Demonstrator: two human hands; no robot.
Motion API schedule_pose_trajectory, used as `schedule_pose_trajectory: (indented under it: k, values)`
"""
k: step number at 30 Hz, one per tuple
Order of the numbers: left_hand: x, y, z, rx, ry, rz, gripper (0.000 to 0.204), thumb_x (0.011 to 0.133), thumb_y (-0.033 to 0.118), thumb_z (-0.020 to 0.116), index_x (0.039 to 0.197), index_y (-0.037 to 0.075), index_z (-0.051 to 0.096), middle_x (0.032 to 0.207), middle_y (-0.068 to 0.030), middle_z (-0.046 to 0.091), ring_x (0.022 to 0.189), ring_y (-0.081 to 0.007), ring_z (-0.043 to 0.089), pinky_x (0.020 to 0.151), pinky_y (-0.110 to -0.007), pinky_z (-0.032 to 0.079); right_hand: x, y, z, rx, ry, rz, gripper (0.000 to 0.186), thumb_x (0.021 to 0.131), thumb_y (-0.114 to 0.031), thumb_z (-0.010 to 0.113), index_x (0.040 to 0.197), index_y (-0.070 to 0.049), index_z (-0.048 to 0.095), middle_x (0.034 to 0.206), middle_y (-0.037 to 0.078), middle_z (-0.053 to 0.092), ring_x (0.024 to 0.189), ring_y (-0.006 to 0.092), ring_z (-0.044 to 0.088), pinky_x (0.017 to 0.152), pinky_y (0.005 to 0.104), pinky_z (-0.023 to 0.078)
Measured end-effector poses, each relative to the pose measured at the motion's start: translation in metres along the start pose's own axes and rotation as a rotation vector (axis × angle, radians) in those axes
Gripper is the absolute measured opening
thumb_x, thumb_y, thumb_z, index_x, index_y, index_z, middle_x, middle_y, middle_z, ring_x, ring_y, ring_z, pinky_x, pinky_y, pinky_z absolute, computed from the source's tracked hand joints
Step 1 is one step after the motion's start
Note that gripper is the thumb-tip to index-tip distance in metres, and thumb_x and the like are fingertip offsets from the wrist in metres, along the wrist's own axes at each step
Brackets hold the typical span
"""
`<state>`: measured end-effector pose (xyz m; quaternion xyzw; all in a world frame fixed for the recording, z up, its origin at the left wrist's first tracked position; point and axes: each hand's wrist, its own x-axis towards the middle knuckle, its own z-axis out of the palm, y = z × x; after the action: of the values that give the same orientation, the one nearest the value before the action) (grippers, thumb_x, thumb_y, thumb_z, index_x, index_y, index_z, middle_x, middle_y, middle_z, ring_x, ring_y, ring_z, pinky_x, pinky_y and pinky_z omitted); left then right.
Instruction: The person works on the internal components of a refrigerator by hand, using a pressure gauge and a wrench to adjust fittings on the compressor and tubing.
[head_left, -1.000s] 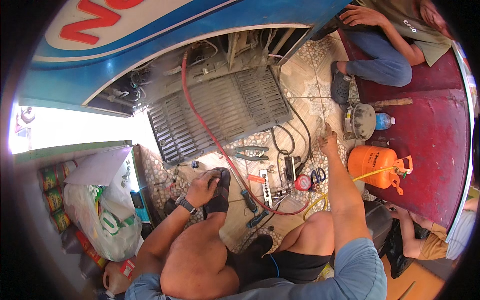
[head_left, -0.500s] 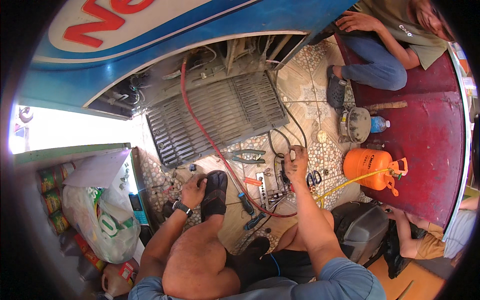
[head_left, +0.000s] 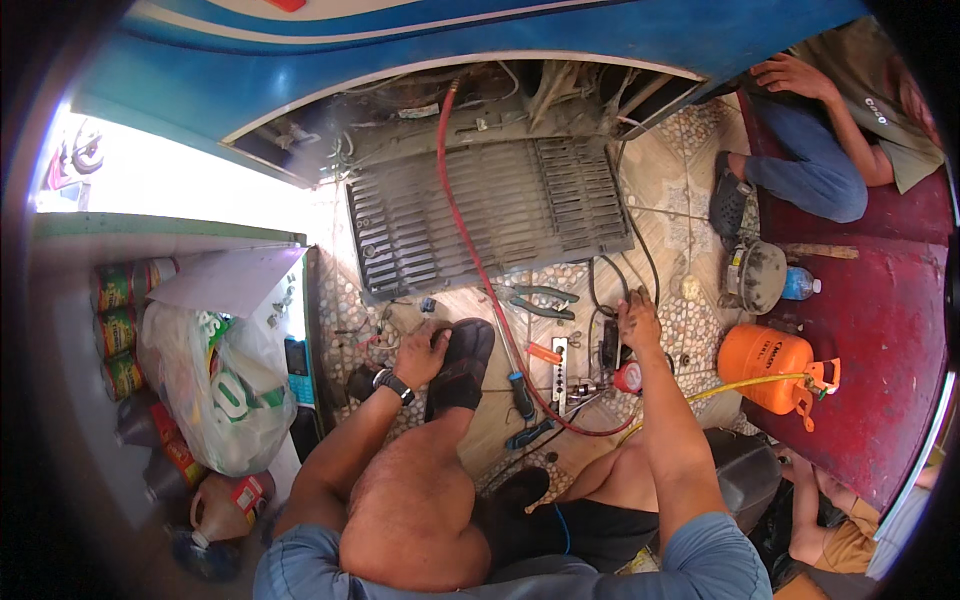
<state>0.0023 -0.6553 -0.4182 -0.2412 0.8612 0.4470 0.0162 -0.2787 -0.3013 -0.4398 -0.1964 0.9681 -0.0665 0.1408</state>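
Note:
My left hand (head_left: 424, 356), with a dark watch (head_left: 394, 385) on its wrist, rests against the side of my black shoe (head_left: 466, 352). Its fingers are curled, and whatever lies in them is hidden. Reaching forward, my right hand (head_left: 638, 322) has bent fingers beside a black cable (head_left: 597, 280) and a small black part (head_left: 609, 345); I cannot make out what it grips. A red round gauge (head_left: 628, 377) lies just left of that forearm. Between my hands are green-handled pliers (head_left: 542, 301), an orange-handled tool (head_left: 544, 354), a slotted metal bar (head_left: 560, 375) and a blue-handled screwdriver (head_left: 522, 396).
A dusty slatted panel (head_left: 480, 215) lies before the blue cabinet (head_left: 420, 52). A red hose (head_left: 466, 228) crosses it. To the right stand an orange gas cylinder (head_left: 765, 365) with a yellow hose (head_left: 728, 385) and a round dusty can (head_left: 762, 278). A person (head_left: 815, 150) sits beyond.
The view has shifted, so the scene sits farther right. My right hand has moved slightly rightward. The red gauge shows more fully, and dark blue loops near that forearm no longer show.

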Motion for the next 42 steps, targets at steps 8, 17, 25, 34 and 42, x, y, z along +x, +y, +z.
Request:
schedule_pose_trajectory:
  k: [8,17,25,34,42]
  values:
    - [-0.005,-0.002,-0.003,0.006,0.053,-0.02,0.023,0.096,0.023,0.06,0.109,0.005,0.065,0.104,-0.0208,0.068,0.097,-0.0424,0.065,0.084,-0.047,0.052,0.011,0.003,-0.022,-0.056,-0.184,0.007,0.043,0.097,-0.036,0.049,0.119,-0.001,0.063,0.113,0.026,0.066,0.105,0.0442,0.064,0.092,0.0502,0.053]
    - [0.001,-0.004,-0.008,-0.049,0.069,-0.088,0.025,0.097,0.024,0.059,0.112,0.005,0.067,0.106,-0.0209,0.068,0.1,-0.0411,0.065,0.087,-0.046,0.051,0.024,-0.001,-0.024,-0.166,-0.344,0.05,0.045,0.098,-0.042,0.046,0.115,-0.005,0.066,0.108,0.022,0.07,0.102,0.0426,0.066,0.089,0.0493,0.054]
    - [0.007,-0.011,-0.008,-0.052,0.031,-0.064,0.024,0.097,0.024,0.06,0.11,0.006,0.065,0.106,-0.0221,0.067,0.096,-0.0441,0.065,0.082,-0.049,0.052,0.023,0.0,-0.02,-0.185,-0.284,0.01,0.04,0.096,-0.041,0.051,0.105,-0.006,0.069,0.104,0.02,0.071,0.101,0.0416,0.067,0.087,0.0489,0.055]
    - [0.009,-0.031,0.0,-0.001,0.078,-0.036,0.021,0.096,0.021,0.061,0.109,0.005,0.065,0.101,-0.0205,0.069,0.098,-0.0416,0.066,0.082,-0.047,0.052,0.023,0.002,-0.012,-0.171,-0.351,-0.045,0.043,0.095,-0.038,0.056,0.116,-0.002,0.065,0.108,0.026,0.068,0.1,0.0446,0.065,0.087,0.0488,0.054]
    - [0.012,-0.012,0.0,-0.038,0.078,-0.073,0.02,0.097,0.021,0.06,0.107,0.005,0.066,0.099,-0.0183,0.07,0.094,-0.0374,0.067,0.082,-0.042,0.052,-0.026,0.007,-0.052,0.154,0.18,0.174,0.026,0.092,-0.016,0.059,0.108,0.003,0.066,0.109,0.028,0.067,0.103,0.0386,0.064,0.091,0.0427,0.051]
